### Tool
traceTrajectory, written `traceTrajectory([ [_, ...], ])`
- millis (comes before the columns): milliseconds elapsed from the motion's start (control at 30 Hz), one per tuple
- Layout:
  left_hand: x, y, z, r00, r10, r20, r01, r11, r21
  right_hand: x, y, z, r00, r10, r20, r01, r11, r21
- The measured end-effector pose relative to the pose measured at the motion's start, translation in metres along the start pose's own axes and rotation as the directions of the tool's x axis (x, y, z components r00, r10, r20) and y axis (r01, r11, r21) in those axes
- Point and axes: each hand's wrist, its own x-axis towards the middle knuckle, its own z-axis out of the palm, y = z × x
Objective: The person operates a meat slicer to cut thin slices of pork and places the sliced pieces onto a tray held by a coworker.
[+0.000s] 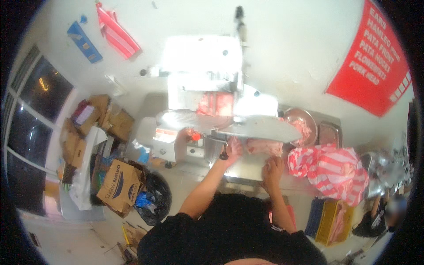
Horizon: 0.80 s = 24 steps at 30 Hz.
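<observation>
Left hand: beside the meat slab's left end; blurred, grip cannot be told point(234, 148)
Right hand: curled at its near right corner, perhaps steadying; closure unclear point(274, 168)
Meat slab: flat on the counter point(247, 167), between the hands, probably for easy reach point(263, 146)
Slicer: far side, holding red meat point(215, 104) point(201, 53)
Bowl: far right, likely keeping pieces together point(315, 122)

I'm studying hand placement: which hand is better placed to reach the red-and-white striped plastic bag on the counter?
Right, probably: the right hand is nearer the striped bag, while the left hand is farther off, beside the silver metal slicer.
</observation>
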Motion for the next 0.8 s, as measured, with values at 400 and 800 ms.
traceTrajectory([
  [400,0.057,-0.007,-0.008,0.833,0.476,-0.282,-0.406,0.872,0.272,0.014,0.016,-0.001,0.95,-0.241,0.2,0.245,0.969,0.006],
  [800,0.04,0.035,-0.007,0.929,0.366,-0.053,-0.343,0.905,0.252,0.006,-0.002,-0.001,0.95,-0.218,0.226,0.208,0.976,0.068],
])
